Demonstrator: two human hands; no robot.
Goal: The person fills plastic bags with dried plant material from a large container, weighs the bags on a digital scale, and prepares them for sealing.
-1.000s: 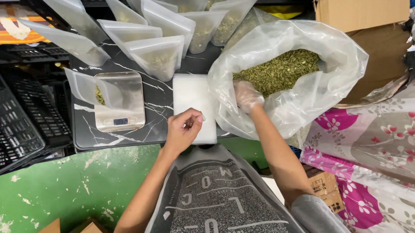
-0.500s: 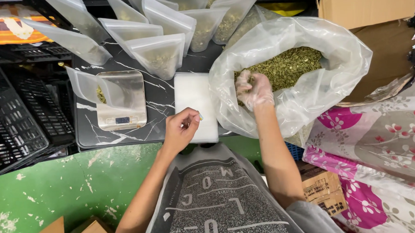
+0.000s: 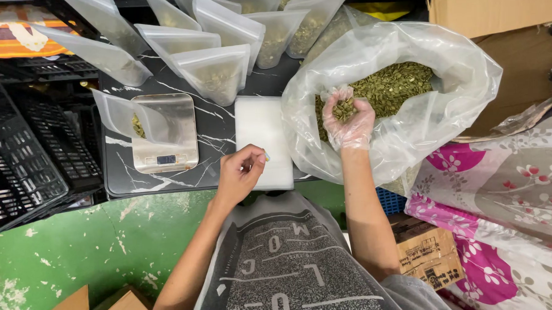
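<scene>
My right hand, in a clear thin glove, is raised inside a big clear plastic bag and cups a handful of green seeds. My left hand hovers loosely curled at the near edge of a white rectangular block, fingertips pinched together, with a small blue-and-yellow bit showing at one fingertip. A clear pouch with a few seeds lies on a small steel scale to the left.
Several clear stand-up pouches, some with seeds in them, stand at the back of the dark marbled tabletop. Black crates sit at left, cardboard boxes at upper right, floral cloth at right, green floor below.
My right hand went from resting on the big bag's near side to lifting up inside it with a scoop of seeds. My left hand stayed near the white block.
</scene>
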